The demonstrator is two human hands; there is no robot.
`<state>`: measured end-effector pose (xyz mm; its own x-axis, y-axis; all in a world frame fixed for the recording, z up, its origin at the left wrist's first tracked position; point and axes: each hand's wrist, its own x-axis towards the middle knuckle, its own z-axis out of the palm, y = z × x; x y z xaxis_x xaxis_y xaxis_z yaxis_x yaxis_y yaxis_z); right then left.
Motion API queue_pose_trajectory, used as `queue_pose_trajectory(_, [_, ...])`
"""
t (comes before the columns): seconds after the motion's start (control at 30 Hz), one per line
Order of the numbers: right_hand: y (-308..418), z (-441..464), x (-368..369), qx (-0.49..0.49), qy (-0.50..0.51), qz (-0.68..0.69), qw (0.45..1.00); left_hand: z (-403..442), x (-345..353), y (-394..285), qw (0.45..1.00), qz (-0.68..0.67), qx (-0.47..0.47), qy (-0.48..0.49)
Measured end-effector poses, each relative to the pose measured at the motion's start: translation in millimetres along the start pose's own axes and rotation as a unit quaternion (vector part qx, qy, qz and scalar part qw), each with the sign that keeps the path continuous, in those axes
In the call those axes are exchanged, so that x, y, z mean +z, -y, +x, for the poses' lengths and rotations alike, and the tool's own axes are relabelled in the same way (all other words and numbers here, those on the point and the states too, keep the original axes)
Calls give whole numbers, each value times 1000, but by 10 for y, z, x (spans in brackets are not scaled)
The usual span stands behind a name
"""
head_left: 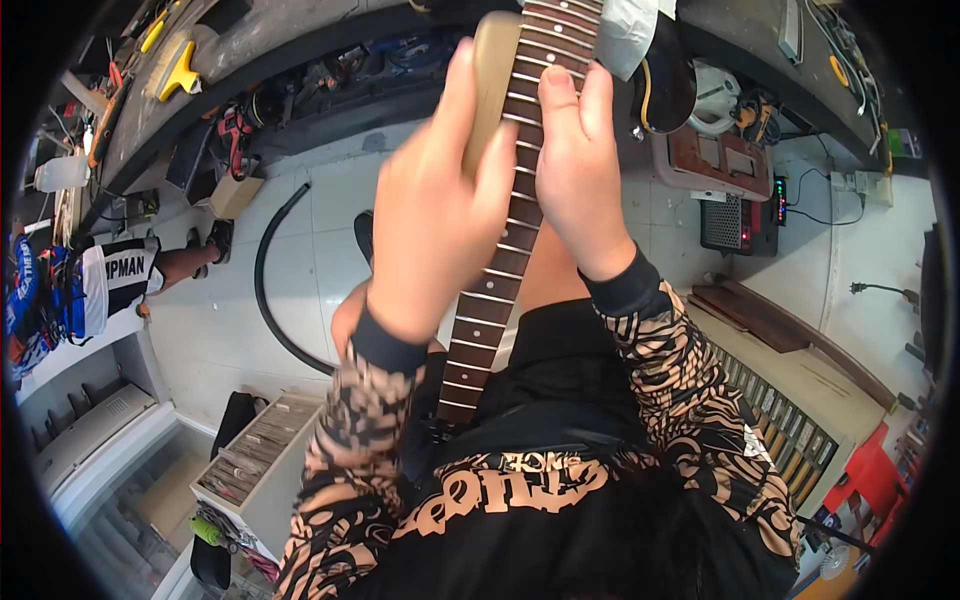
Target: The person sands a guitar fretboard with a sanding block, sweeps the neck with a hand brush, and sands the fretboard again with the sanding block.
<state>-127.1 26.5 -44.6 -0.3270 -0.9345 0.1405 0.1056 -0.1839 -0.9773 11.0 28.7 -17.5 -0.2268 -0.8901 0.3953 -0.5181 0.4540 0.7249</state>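
A guitar neck (500,250) with a dark fretboard, metal frets and pale dot inlays runs from the top of the view down to my lap. My left hand (430,200), slightly blurred, is closed around a smooth tan wooden block (490,90) lying along the left edge of the fretboard. The block's lower part is hidden by my fingers. On the other side, my right hand (585,160) grips the neck, its thumb on the frets and the other fingers mostly out of sight.
A dark workbench (300,55) curves across the top, bearing a yellow-handled brush (180,72). A black hose (262,270) lies on the tiled floor. Another person's legs (185,265) show at left. A box of packed sheets (265,450) stands lower left; a rack (780,410) is at right.
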Motion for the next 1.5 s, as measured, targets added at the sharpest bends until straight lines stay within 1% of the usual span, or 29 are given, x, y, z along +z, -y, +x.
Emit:
queue_pose_trajectory(0.07, [4,1,-6,13,-2,25,1000,-436,-114,33,1000,8,9,5])
queue_pose_trajectory(0.17, [-39,6,-24,-19,-6,-12,1000,-368,-99,-7,1000,-29,3,7])
queue_pose_trajectory(0.2, [-67,13,-22,-10,0,12,1000,-153,-16,24,999,-41,-5,4])
queue_pose_trajectory(0.27, [-50,24,5,-14,0,16,1000,329,52,-15,999,-45,-21,14])
queue_pose_trajectory(0.33, [-54,27,7,-16,-10,27,999,479,71,-72,998,-36,-32,34])
queue_pose_trajectory(0.43, [-20,14,-1,-6,-6,29,1000,-33,-16,-10,999,-43,-10,13])
queue_pose_trajectory(0.5, [-28,2,-29,-6,1,21,1000,-450,-132,39,999,-10,4,36])
queue_pose_trajectory(0.57, [-38,7,-18,-41,-12,7,999,-415,-149,-12,998,-33,-16,45])
queue_pose_trajectory(0.63, [-21,4,-17,-30,-9,13,999,-59,-15,4,1000,-20,-10,18])
queue_pose_trajectory(0.67, [-22,1,-10,-24,-9,16,1000,181,47,-20,999,-50,-10,8])
queue_pose_trajectory(0.7, [-34,-3,-6,-22,-8,19,1000,353,85,-41,999,-44,-23,9])
queue_pose_trajectory(0.77, [-44,14,-3,-19,-8,24,999,353,84,-38,997,-65,-37,15])
queue_pose_trajectory(0.87, [-21,17,1,-19,-3,14,1000,-216,-54,12,1000,-13,3,12])
queue_pose_trajectory(0.9, [-17,5,-17,-13,-2,15,1000,-420,-146,-55,999,-8,-33,34])
queue_pose_trajectory(0.97, [-24,19,-36,-25,-14,3,1000,-475,-179,-70,999,3,-7,36])
queue_pose_trajectory(1.0, [-35,10,-30,-29,-16,7,999,-425,-129,-37,999,-13,-20,32])
queue_pose_trajectory(1.03, [-45,8,-2,-35,-16,13,999,-188,-63,-62,999,-27,-32,24])
queue_pose_trajectory(1.07, [-52,10,21,-30,-11,20,999,57,4,-32,999,-13,-23,20])
queue_pose_trajectory(1.1, [-59,16,19,-26,-7,25,999,294,67,-28,999,-41,-8,14])
queue_pose_trajectory(1.17, [-58,23,-10,-15,-3,34,999,402,130,48,999,-31,33,-10])
queue_pose_trajectory(1.2, [-46,19,-6,-28,-5,16,999,307,77,0,999,-32,0,3])
queue_pose_trajectory(1.23, [-32,4,6,-18,0,16,1000,119,-10,-75,999,-32,-32,17])
queue_pose_trajectory(1.27, [-19,11,4,-11,3,17,1000,-109,-48,-33,1000,-22,-5,13])
queue_pose_trajectory(1.3, [-6,3,-11,-2,4,18,1000,-332,-135,-52,999,-24,-14,28])
queue_pose_trajectory(1.37, [-1,10,-14,-14,-10,26,1000,-508,-205,-114,997,-41,-43,49])
queue_pose_trajectory(1.43, [-37,-10,3,-17,-12,37,999,-314,-114,-84,998,-44,-37,35])
queue_pose_trajectory(1.47, [-45,-12,-2,4,-6,58,998,-99,-29,-36,999,-21,-20,22])
queue_pose_trajectory(1.5, [-46,-3,7,3,-6,58,998,157,17,-124,998,-35,-48,23])
